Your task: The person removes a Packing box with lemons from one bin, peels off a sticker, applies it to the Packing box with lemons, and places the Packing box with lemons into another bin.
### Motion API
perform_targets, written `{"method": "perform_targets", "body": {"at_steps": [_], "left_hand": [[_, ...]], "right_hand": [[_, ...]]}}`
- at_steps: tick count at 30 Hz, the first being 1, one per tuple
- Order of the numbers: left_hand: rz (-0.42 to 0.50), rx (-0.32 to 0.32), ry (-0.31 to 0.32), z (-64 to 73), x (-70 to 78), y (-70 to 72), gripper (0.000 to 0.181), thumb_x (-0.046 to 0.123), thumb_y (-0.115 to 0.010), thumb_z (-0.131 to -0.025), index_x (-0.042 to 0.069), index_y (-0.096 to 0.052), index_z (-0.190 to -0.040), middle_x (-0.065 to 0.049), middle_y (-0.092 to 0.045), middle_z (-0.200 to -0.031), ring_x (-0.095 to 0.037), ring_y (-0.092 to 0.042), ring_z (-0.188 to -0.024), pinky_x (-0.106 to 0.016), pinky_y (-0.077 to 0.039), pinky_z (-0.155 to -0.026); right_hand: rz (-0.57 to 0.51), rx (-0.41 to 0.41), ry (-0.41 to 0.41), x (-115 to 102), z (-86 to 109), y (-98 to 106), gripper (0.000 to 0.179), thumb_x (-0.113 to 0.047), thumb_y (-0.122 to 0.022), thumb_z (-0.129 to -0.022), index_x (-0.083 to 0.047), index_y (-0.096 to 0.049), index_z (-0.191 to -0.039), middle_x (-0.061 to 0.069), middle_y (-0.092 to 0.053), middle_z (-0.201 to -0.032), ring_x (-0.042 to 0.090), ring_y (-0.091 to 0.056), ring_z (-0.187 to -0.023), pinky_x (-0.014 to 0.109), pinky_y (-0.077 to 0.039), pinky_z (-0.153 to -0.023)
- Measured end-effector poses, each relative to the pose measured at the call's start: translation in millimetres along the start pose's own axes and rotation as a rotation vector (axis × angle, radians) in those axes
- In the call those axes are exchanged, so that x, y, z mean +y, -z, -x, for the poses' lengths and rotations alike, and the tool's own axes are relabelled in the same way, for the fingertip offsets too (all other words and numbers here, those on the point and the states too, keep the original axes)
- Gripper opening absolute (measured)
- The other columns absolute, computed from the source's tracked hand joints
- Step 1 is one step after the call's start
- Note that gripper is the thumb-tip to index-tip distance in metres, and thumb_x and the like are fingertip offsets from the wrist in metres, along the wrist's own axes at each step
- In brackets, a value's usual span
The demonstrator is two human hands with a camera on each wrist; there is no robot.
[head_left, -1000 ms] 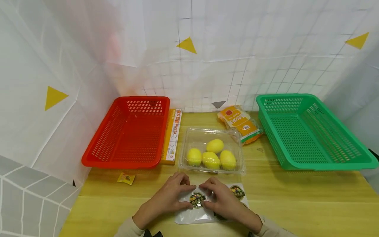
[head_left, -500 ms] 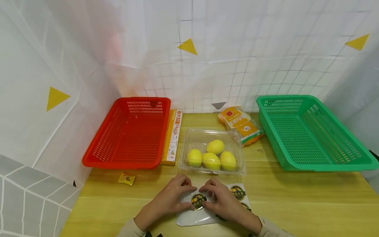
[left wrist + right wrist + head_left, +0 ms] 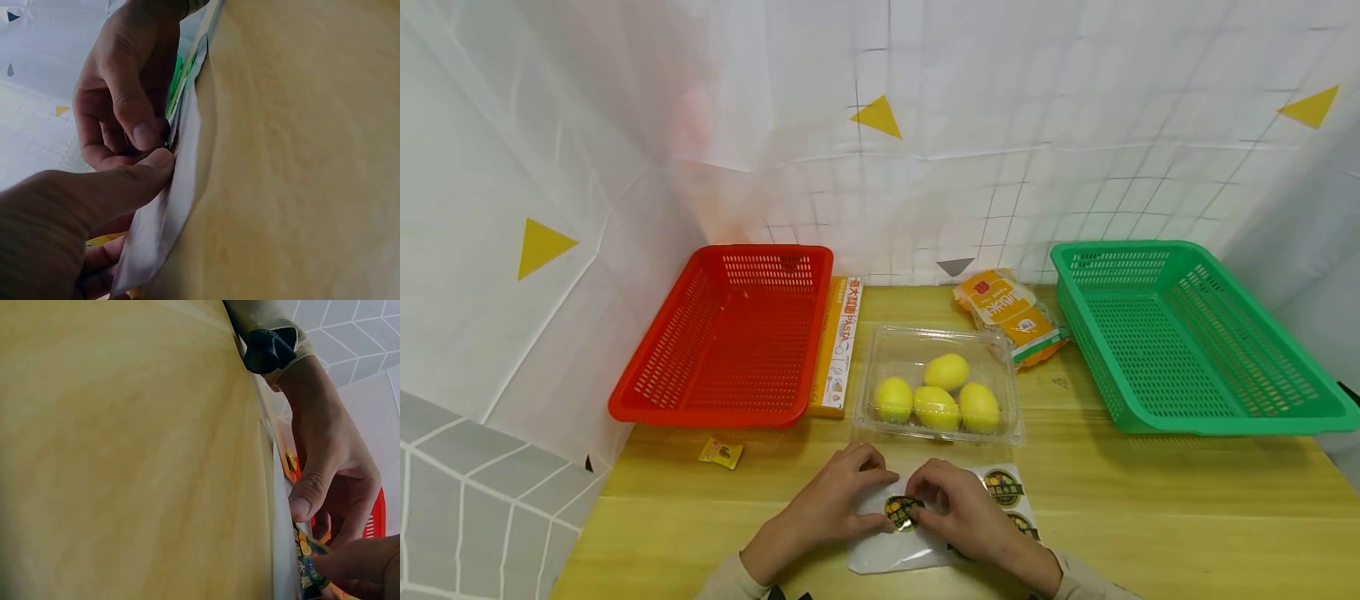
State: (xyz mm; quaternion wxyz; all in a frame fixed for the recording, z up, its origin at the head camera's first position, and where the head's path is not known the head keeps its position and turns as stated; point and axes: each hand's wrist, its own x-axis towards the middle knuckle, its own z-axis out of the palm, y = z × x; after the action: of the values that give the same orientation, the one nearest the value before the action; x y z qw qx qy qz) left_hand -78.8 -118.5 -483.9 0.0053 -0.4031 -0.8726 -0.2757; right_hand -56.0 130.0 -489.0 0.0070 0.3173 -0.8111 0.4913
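Observation:
A white sheet of round dark fruit-logo stickers (image 3: pixel 880 558) lies on the wooden table in front of the person. My right hand (image 3: pixel 957 508) pinches the right edge of one round sticker (image 3: pixel 898 512) between thumb and forefinger; in the right wrist view this sticker (image 3: pixel 306 559) bends up from the sheet. On the other side, my left hand (image 3: pixel 835 498) rests on the sheet, thumb tip at the sticker's left edge, forefinger arched above it. The left wrist view shows both thumbs close together over the sheet (image 3: pixel 184 169). More stickers (image 3: pixel 1002 487) show right of the right hand.
Behind the hands stands a clear plastic box (image 3: pixel 940 333) with several lemons (image 3: pixel 946 372). A red basket (image 3: pixel 722 417) and a pasta box (image 3: pixel 837 350) are at left, a green basket (image 3: pixel 1225 423) and an orange packet (image 3: pixel 1009 312) at right. A small yellow sachet (image 3: pixel 721 453) lies front left.
The right hand's fingertips have drawn in on the sticker's right edge, which now looks lifted and bent. The left hand stays almost in place.

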Motion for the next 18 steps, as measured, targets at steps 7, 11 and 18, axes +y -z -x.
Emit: {"method": "perform_targets", "body": {"at_steps": [7,11,18], "left_hand": [[-0.023,0.009,-0.030,1.8,-1.0,-1.8,0.051,0.040,-0.092,-0.079,0.015,-0.076,-0.121,0.005,-0.057,-0.113,-0.014,-0.051,-0.106,-0.032,-0.046,-0.091],[-0.036,-0.002,-0.028,2.0,-0.8,-1.8,0.052,0.041,-0.091,-0.081,0.017,-0.075,-0.124,0.005,-0.056,-0.115,-0.013,-0.051,-0.107,-0.032,-0.046,-0.093],[0.016,0.031,-0.066,0.9,-0.7,-0.7,0.040,0.038,-0.087,-0.087,0.018,-0.076,-0.119,0.006,-0.056,-0.115,-0.012,-0.052,-0.108,-0.031,-0.047,-0.095]], "right_hand": [[-0.084,0.026,0.003,-1,0.1,-1,0.021,0.003,-0.076,-0.092,-0.015,-0.069,-0.098,-0.005,-0.068,-0.090,0.005,-0.059,-0.071,0.025,-0.053,-0.058],[-0.117,0.053,-0.002,-3,-0.7,1,0.018,0.001,-0.076,-0.093,-0.015,-0.070,-0.100,-0.004,-0.070,-0.091,0.007,-0.061,-0.070,0.026,-0.054,-0.057],[-0.198,0.090,-0.063,-11,-4.1,12,0.015,0.002,-0.073,-0.095,-0.011,-0.070,-0.102,0.000,-0.072,-0.093,0.021,-0.068,-0.070,0.031,-0.058,-0.058]]}}
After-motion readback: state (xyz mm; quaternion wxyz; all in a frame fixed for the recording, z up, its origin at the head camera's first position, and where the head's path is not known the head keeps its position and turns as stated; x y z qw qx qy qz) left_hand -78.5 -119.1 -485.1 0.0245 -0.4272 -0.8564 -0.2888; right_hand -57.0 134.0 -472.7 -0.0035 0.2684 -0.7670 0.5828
